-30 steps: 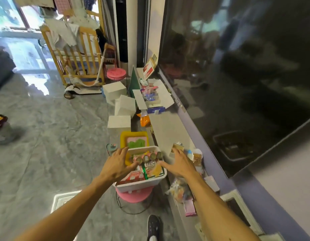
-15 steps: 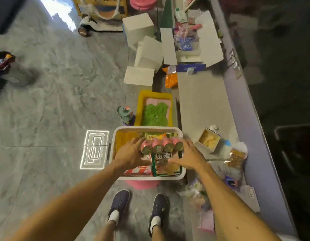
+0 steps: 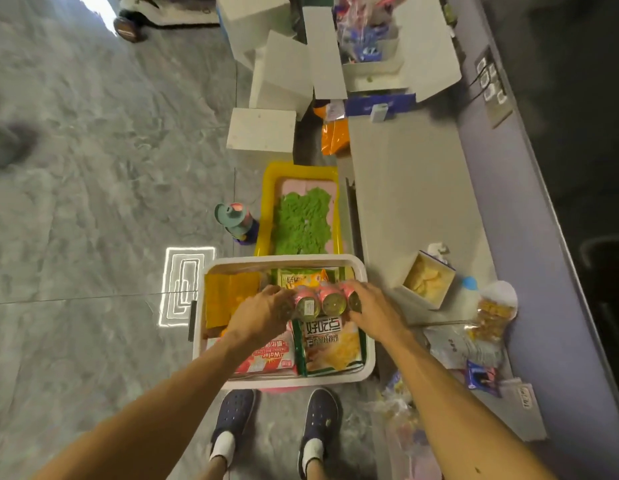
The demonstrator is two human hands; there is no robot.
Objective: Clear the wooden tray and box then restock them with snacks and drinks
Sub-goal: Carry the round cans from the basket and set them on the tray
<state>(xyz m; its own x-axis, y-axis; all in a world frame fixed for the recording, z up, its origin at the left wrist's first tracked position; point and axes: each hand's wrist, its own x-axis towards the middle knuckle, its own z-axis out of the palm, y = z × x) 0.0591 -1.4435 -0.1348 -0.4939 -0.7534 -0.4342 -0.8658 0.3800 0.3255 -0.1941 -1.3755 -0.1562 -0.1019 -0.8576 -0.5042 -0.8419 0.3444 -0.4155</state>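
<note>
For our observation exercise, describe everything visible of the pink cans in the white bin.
The pink cans lie on their sides in a row, shiny metal ends facing the camera; three ends show clearly. They sit over snack packets inside the white bin. The left hand and right hand grip the row's two ends.

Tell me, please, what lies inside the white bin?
In the bin: pink cans, gripped by the left hand and right hand, above snack bags, beside a yellow packet. Anything beneath is covered.
</note>
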